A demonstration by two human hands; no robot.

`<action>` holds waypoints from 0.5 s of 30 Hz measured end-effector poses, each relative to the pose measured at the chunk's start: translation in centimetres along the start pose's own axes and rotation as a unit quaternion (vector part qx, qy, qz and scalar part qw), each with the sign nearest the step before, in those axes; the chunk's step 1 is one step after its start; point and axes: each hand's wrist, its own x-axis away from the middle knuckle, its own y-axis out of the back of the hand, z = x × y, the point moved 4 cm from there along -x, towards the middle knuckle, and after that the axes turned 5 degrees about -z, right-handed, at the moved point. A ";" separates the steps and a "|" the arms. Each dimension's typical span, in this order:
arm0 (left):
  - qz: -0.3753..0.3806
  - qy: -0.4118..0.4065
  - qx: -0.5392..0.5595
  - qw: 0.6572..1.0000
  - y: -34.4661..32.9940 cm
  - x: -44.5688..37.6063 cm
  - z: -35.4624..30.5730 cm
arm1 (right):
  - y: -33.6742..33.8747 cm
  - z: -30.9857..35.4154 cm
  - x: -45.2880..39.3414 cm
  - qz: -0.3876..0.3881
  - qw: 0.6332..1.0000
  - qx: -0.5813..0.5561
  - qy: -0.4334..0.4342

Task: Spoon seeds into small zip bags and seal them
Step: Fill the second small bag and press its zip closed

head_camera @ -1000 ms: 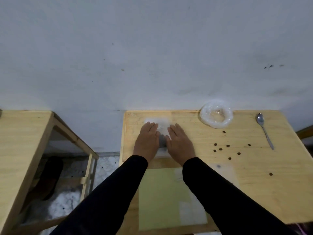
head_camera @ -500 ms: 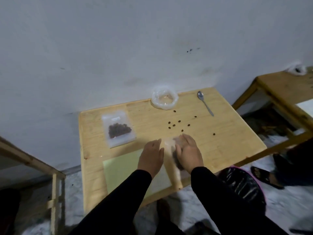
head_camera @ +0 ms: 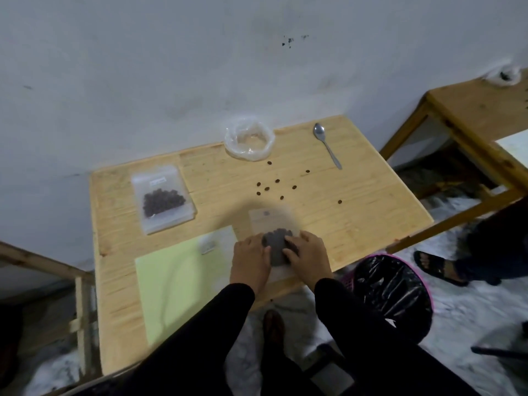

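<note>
Comparing with half a second ago, a second zip bag (head_camera: 274, 241) is now seen lying flat on the tabletop (head_camera: 357, 212) under both hands, where only a pale blur was held between them, and the view has swung slightly so the filled bag (head_camera: 163, 202) sits farther off to the left of the left hand (head_camera: 251, 260). The left hand is laid flat with fingers together on the near left part of the second bag; the right hand (head_camera: 307, 257) is spread on its near right part, fingertips pressed over the dark heap of seeds inside. Neither hand is closed around anything; both are pressed down on the bag. This is judged to mean that filling is finished for this bag and that flattening or sealing is in hand; whether the zip strip at its far end is closed cannot be told. Both bags are of thin frosted plastic, rectangular, each with a small white label. The loose seeds (head_camera: 271, 187) are small, dark and oval, scattered beyond the hands. Beyond those, a crumpled clear plastic bag (head_camera: 249, 142) is rolled open, with a shiny metal spoon (head_camera: 327, 145) to its right. A smooth pale-green sheet (head_camera: 177, 281) lies just left of the left hand on the light, grained wood.
</note>
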 end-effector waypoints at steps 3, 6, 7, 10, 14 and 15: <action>-0.011 0.017 0.020 1.000 -0.5 -0.4 0.1 | 0.9 0.1 -0.4 -0.021 0.998 -0.051 -0.015; -0.028 0.054 0.075 0.995 -0.1 -0.4 -0.1 | 1.5 -0.1 -0.6 -0.035 0.995 -0.091 -0.023; -0.030 0.069 0.103 0.992 0.1 -0.4 -0.1 | 1.7 0.0 -0.6 -0.036 0.993 -0.110 -0.025; -0.040 0.116 0.177 0.977 0.8 -0.4 0.2 | 2.0 0.4 -0.7 -0.027 0.985 -0.167 -0.032; -0.034 0.149 0.309 0.939 2.4 -0.2 1.1 | 2.1 2.7 -1.0 -0.001 0.975 -0.220 -0.015; -0.036 0.154 0.343 0.926 2.9 -0.1 1.6 | 1.9 3.5 -0.9 0.007 0.974 -0.225 -0.006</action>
